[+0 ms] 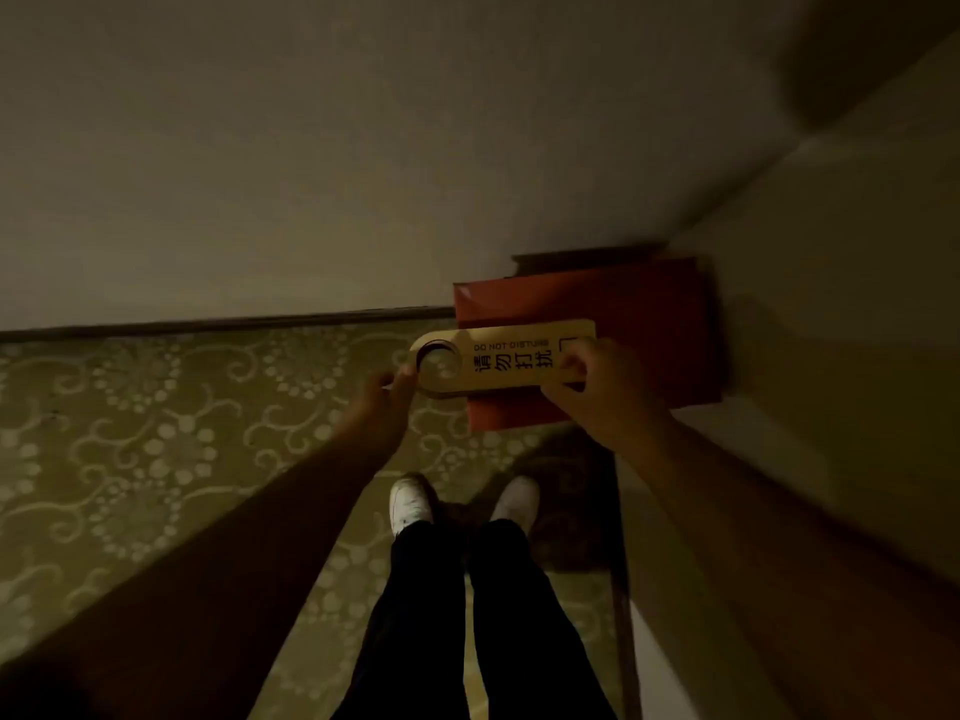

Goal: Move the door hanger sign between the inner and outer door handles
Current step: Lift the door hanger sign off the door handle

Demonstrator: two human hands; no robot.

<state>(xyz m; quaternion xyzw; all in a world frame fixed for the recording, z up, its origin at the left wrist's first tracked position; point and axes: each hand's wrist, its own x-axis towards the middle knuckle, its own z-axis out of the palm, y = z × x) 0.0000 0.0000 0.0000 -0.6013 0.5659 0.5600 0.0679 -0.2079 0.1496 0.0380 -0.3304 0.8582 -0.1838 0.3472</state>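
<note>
A pale wooden door hanger sign (506,358) reading "DO NOT DISTURB" with dark characters lies level in the air over the floor. Its hook end with the round hole points left. My left hand (387,394) pinches the rim at that hook end. My right hand (597,381) grips the opposite, square end with fingers curled over the face. No door handle is in view.
A red bag (623,304) stands on the floor against the wall corner, just behind the sign. Patterned green carpet (156,449) spreads to the left. A pale wall (311,174) rises ahead and a light panel (831,330) on the right. My feet in white shoes (410,504) are below.
</note>
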